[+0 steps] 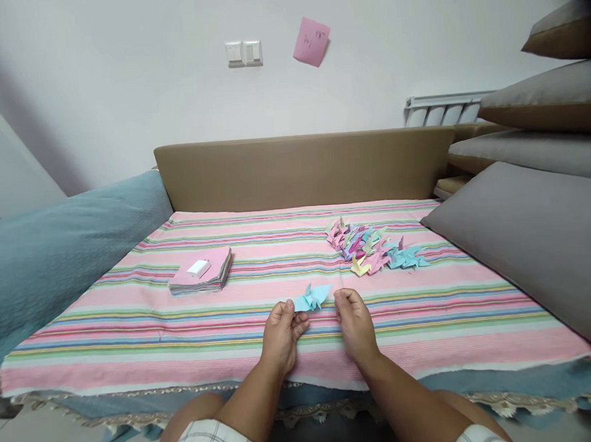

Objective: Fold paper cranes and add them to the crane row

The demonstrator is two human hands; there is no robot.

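My left hand (281, 332) pinches the left end of a light blue folded paper crane (312, 297) just above the striped cloth (131, 324). My right hand (354, 319) hovers at the crane's right end with fingers curled toward it; I cannot make out whether they touch the paper. A heap of several folded paper cranes (372, 246) in pink, purple, yellow and blue lies further back to the right.
A stack of pink square papers (202, 272) with a small white object (198, 267) on top lies at back left. Grey cushions (536, 233) line the right side, a teal blanket (61, 248) the left. A brown headboard (302, 170) stands behind.
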